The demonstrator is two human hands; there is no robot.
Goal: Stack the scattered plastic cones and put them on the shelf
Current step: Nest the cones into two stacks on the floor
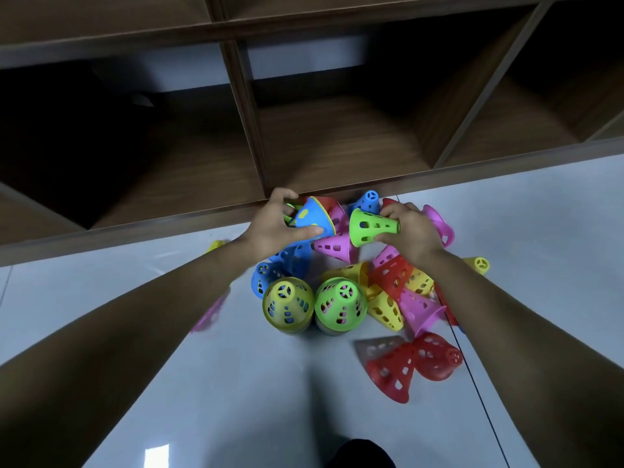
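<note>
Left hand (270, 228) curled round nested cone stack (312, 219), blue outermost, right hand (413, 228) gripping single green cone (368, 228) beside it, other loose cones (388, 305) heaped on floor (236, 366) in front of wooden shelf (250, 130) compartments

Pale floor (216, 383) carrying heap of cones (391, 285), lying below left hand (273, 228) and right hand (413, 231). Yellow-green cone (288, 304), green cone (340, 304) standing upright side by side, nearer than left hand. Two red cones (415, 363) lying tipped, nearest.

We see a dark brown wooden shelf (248, 130) with open, shadowy boxes. Below it the pale grey floor (236, 383) shines, with one thin dark line (479, 393) and a bright patch (157, 456).
</note>
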